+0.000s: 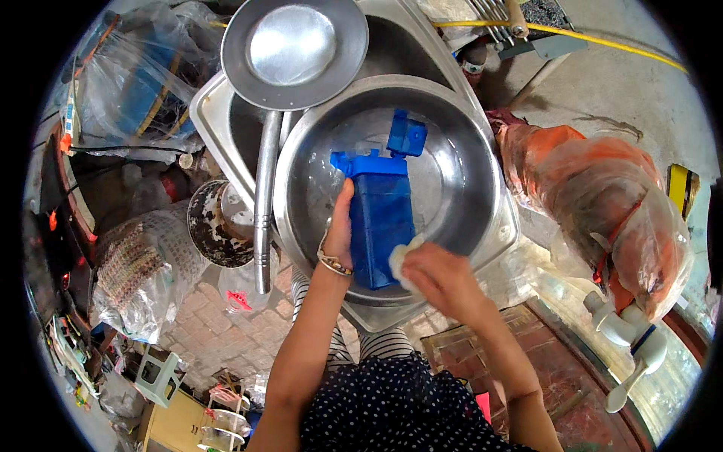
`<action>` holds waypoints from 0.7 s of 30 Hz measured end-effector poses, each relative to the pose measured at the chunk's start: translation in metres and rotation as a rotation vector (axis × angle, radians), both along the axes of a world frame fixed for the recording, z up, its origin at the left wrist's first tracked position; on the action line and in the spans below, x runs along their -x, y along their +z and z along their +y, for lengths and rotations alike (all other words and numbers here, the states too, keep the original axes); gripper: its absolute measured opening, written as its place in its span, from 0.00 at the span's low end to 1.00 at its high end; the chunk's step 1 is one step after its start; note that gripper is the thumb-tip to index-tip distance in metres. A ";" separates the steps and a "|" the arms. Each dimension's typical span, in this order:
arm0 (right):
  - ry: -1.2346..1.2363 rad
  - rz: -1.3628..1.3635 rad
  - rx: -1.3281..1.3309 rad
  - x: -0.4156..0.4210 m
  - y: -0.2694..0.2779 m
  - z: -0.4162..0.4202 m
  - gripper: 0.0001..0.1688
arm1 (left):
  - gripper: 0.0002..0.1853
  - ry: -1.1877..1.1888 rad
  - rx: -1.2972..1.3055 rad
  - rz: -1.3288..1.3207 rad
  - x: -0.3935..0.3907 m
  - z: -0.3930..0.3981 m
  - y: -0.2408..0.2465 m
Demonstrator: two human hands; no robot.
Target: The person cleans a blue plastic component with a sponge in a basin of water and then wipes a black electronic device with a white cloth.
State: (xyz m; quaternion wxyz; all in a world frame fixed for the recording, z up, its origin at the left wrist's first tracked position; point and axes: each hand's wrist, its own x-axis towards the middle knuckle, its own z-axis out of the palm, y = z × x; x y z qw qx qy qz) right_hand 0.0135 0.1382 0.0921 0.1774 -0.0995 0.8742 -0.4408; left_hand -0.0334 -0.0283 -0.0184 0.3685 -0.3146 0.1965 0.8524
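Observation:
My left hand [340, 229] grips a blue plastic bottle [379, 226] by its left side. The bottle is boxy, and its hinged blue lid [408, 135] stands flipped away at the upper right. It is held over a large stainless steel basin [474, 192] with a little water in its bottom. My right hand [440, 277] holds a pale cloth or sponge [404, 263] against the bottle's lower right edge. That hand is slightly blurred. Part of the left palm is hidden behind the bottle.
The basin rests on a steel sink [502, 231]. A metal frying pan [294, 53] lies across the sink's upper left, its handle [262, 209] pointing toward me. Plastic-wrapped orange bags [587, 186] are at right, a white ladle [627, 390] below them. A rusty pot [206, 226] stands left.

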 end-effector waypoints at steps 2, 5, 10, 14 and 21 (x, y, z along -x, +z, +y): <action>-0.070 0.019 0.033 0.007 -0.019 0.020 0.06 | 0.38 -0.003 0.024 0.014 0.001 -0.001 0.005; -0.197 0.128 -0.141 0.038 -0.065 0.045 0.08 | 0.38 0.022 -0.078 0.078 0.003 -0.002 0.000; -0.318 -0.028 -0.467 0.064 -0.113 0.045 0.09 | 0.36 0.082 -0.080 0.102 0.003 -0.001 0.007; -0.388 -0.189 0.056 0.046 -0.065 0.037 0.10 | 0.35 0.123 -0.023 0.087 0.004 -0.010 0.008; 0.114 0.161 -0.079 0.040 0.000 -0.028 0.13 | 0.36 -0.042 -0.050 -0.014 0.002 0.001 -0.002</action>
